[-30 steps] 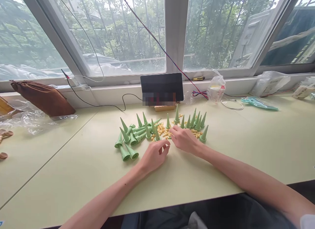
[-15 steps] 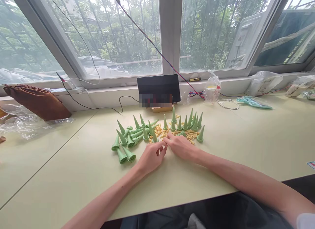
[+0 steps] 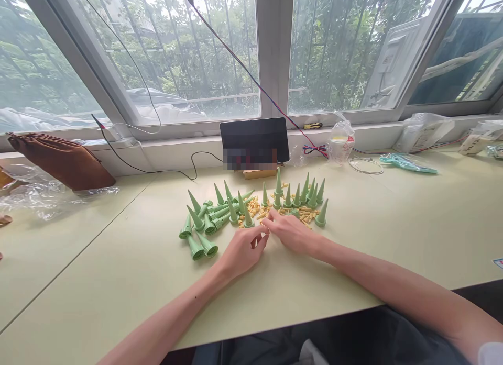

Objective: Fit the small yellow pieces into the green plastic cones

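My left hand (image 3: pixel 244 248) rests low over the table in front of the pile, with thumb and index finger pinched. My right hand (image 3: pixel 294 233) reaches in from the right, its fingers curled and its fingertips against those of the left. Whatever is between the fingertips is too small or hidden to make out. Just beyond lie many small yellow peg-like pieces (image 3: pixel 307 214). Around them stand green hollow plastic cones (image 3: pixel 321 214), points up. To the left, more green cones (image 3: pixel 208 245) lie on their sides in a heap, open ends showing.
A dark tablet screen (image 3: pixel 254 137) leans at the back on a small cardboard box (image 3: pixel 259 174). A brown pouch (image 3: pixel 65 163) and clear plastic wrap (image 3: pixel 43 195) lie at left. Along the window stand a bagged cup (image 3: pixel 340 144), a white cable (image 3: pixel 365 167) and a teal packet (image 3: pixel 408 163).
My right hand has come from the yellow pieces toward me, to the left fingertips. A green piece behind it has come into sight. My left hand keeps its pinch; the view has shifted slightly.
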{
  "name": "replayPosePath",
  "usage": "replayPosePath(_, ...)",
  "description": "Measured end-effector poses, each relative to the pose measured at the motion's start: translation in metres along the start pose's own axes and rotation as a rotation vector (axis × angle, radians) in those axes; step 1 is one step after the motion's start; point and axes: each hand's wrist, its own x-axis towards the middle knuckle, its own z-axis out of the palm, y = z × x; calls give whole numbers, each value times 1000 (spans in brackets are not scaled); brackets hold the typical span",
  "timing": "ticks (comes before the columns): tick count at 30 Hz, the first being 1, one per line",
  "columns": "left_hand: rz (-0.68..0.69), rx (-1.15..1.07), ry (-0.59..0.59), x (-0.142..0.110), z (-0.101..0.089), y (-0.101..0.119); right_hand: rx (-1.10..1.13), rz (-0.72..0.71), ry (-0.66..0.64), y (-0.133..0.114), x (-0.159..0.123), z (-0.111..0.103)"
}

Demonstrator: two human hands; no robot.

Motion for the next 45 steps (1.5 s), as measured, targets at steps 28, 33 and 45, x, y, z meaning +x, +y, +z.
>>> replayPosePath(28,-72,-3,-20,2,-1,2,490,-368,886,-7,-7,5)
replayPosePath(33,-52,11,-36,3,0,1,556,-313,927,-4,-4,11)
replayPosePath(45,-83,44,-79,1,-2,1,636,-181,900,2,0,17)
